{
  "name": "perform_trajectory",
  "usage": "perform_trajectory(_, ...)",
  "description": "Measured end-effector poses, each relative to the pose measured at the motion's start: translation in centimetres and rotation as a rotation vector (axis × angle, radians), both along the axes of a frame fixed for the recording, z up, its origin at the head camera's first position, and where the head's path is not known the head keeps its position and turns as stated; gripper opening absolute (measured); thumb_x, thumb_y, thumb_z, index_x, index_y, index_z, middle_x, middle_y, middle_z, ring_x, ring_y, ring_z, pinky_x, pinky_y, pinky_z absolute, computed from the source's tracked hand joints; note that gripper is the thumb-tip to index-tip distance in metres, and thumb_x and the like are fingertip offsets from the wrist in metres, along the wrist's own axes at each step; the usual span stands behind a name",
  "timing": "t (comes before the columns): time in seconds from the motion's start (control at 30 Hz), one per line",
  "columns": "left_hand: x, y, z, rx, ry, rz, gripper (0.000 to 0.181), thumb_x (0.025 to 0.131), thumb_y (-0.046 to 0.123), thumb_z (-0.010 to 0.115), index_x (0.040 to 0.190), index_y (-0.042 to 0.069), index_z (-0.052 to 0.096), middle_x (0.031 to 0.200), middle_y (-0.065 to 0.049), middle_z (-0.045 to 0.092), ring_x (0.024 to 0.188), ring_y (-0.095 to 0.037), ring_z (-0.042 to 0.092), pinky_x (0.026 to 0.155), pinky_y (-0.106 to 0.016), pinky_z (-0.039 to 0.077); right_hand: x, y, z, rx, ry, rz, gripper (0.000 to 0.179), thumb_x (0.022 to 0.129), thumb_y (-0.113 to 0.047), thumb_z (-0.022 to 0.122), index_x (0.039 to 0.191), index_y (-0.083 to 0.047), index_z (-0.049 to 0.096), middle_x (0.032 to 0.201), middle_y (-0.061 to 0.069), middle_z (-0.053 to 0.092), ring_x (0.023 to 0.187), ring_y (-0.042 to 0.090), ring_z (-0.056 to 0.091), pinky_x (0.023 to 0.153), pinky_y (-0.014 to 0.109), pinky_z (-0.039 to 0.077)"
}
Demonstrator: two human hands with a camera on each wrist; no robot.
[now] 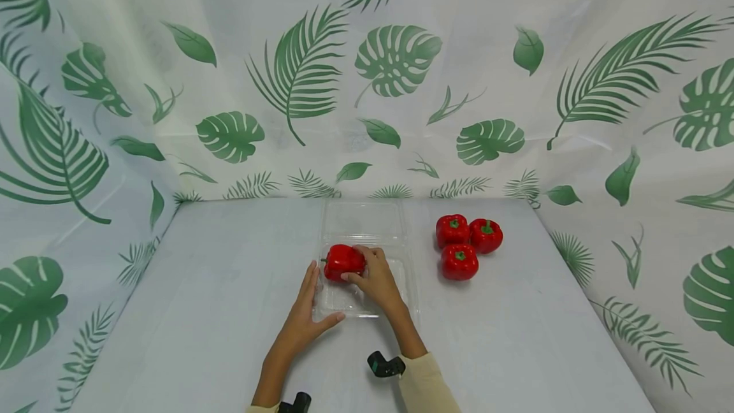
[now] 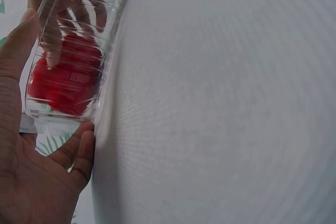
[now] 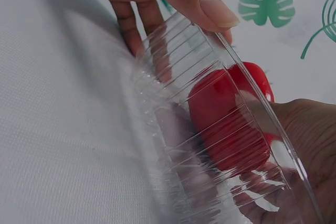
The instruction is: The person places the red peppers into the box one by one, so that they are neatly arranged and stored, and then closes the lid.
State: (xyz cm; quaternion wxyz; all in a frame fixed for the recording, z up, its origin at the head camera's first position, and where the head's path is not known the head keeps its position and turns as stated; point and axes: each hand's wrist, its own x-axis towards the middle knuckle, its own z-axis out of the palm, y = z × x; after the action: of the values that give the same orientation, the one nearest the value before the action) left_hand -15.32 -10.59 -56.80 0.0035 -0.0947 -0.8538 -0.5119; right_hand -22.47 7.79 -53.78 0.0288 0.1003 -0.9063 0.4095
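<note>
A red bell pepper (image 1: 343, 264) lies on its side at the far left of a clear plastic clamshell container (image 1: 350, 303), stem pointing left. My right hand (image 1: 378, 282) grips it from the right, thumb in front and fingers behind. At the container's left side my left hand (image 1: 301, 324) rests with straight fingers along the wall and the thumb spread toward the front edge. Through the ribbed wall, the right wrist view shows the pepper (image 3: 228, 119) with the right hand (image 3: 310, 140) around it. The left wrist view shows left fingertips (image 2: 86, 135) by the container's end.
Three more red bell peppers (image 1: 459, 262) stand grouped on the white table (image 1: 516, 336), right of the container. The container's lid (image 1: 364, 218) lies folded back toward the rear. A leaf-patterned curtain (image 1: 321, 164) borders the table at the back and sides.
</note>
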Motion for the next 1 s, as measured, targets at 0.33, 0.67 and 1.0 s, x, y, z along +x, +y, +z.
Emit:
perform_trajectory(0.33,-0.12,-0.06,-0.23,0.012,0.016,-0.005,0.11,0.077,0.042,0.08,0.158,0.016,0.011,0.166,-0.002,0.006,0.15,-0.035,0.019,0.11,-0.051,0.035,-0.11,-0.09,0.03,0.002,-0.008,-0.015,0.069,0.077,-0.028,0.084,0.137,-0.01,0.054,0.122,0.019,0.055,0.114,0.035,0.06,0.098,0.052,0.053)
perform_trajectory(0.67,-0.12,-0.1,-0.09,0.002,0.0,0.0,0.11,0.077,0.042,0.08,0.158,0.017,0.011,0.166,0.0,0.006,0.151,-0.033,0.018,0.111,-0.05,0.034,0.06,-0.16,0.21,0.009,-0.008,-0.007,0.07,0.076,-0.026,0.084,0.136,-0.008,0.053,0.121,0.021,0.055,0.114,0.036,0.06,0.098,0.053,0.052)
perform_trajectory(1.0,-0.07,0.05,-0.24,0.016,-0.018,0.011,0.109,0.076,0.036,0.081,0.158,0.019,0.012,0.166,0.005,0.006,0.151,-0.03,0.019,0.112,-0.05,0.034,0.19,-0.01,0.0,0.008,-0.021,0.005,0.072,0.077,-0.025,0.084,0.139,-0.008,0.051,0.122,0.021,0.054,0.115,0.038,0.059,0.097,0.055,0.052)
